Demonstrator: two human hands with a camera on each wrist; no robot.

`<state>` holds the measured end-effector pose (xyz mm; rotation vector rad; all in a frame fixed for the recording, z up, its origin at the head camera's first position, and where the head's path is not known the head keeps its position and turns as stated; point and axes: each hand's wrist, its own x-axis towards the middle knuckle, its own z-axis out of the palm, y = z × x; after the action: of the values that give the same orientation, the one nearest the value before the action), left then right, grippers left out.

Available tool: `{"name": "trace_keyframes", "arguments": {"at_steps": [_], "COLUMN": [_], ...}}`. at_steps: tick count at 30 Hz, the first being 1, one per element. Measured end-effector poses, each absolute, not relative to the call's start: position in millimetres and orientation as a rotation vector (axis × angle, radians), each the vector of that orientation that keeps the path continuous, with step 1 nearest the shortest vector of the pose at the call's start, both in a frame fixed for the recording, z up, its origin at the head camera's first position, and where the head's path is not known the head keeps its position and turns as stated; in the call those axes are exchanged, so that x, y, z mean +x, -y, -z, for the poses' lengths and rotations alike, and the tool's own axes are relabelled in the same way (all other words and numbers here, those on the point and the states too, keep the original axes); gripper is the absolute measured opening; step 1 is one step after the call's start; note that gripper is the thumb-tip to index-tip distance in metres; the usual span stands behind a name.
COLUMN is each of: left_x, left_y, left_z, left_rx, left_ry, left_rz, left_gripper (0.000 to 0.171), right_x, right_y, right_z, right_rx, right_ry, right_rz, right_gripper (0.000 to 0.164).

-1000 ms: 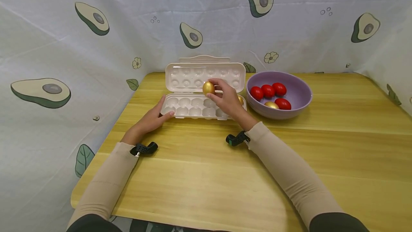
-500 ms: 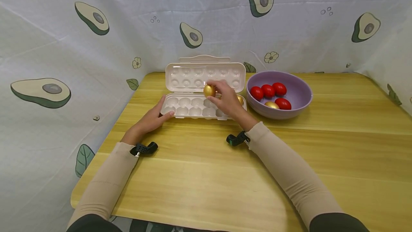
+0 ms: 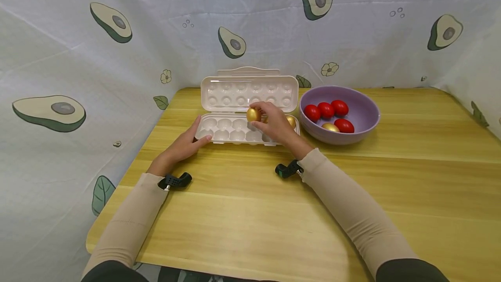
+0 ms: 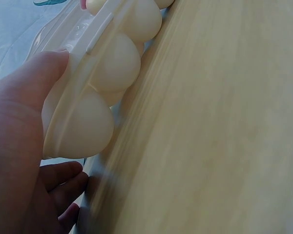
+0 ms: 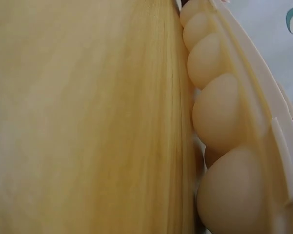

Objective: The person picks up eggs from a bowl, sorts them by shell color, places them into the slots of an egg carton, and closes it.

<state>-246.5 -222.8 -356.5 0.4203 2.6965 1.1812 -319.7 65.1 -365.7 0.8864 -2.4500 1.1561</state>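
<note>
A pale plastic egg box (image 3: 221,134) lies on the table with its lid (image 3: 249,81) raised at the back. At its left end my left hand (image 3: 181,145) grips it; in the left wrist view the thumb (image 4: 36,78) presses the front rim and the other fingers curl by the end. My right hand (image 3: 277,122) pinches a golden egg (image 3: 253,115) between thumb and fingers, low over a back-row cup right of the middle. Another golden egg (image 3: 291,121) sits in the back right cup, while part of the row between is hidden behind the right hand. Several cups on the left are bare.
Right of the egg box, close beside it, stands a purple bowl (image 3: 364,119) with several red eggs (image 3: 325,110) and a golden egg (image 3: 330,128). The wooden table (image 3: 235,212) ends against a hanging cloth (image 3: 266,25) printed with avocados.
My right hand has lowered the golden egg from in front of the lid down to the back row of cups. The left hand and the box keep their place.
</note>
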Motion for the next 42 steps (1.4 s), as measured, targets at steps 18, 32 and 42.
{"name": "trace_keyframes", "arguments": {"at_steps": [18,32,42], "left_x": [-267,-266,-267], "left_y": [236,236,236], "left_z": [388,387,388], "left_rx": [0.408,0.411,0.4], "left_ry": [-2.729,-2.726,-2.734], "left_rz": [-1.212,-1.195,-1.195], "left_gripper": [0.078,0.08,0.077], "right_x": [-318,-317,-315], "right_y": [-66,-66,-65], "right_z": [366,367,367], "right_rx": [0.923,0.964,0.962], "right_ry": [2.564,2.575,2.603], "right_rz": [-1.087,-0.956,-0.943], "right_gripper": [0.044,0.033,0.034]}}
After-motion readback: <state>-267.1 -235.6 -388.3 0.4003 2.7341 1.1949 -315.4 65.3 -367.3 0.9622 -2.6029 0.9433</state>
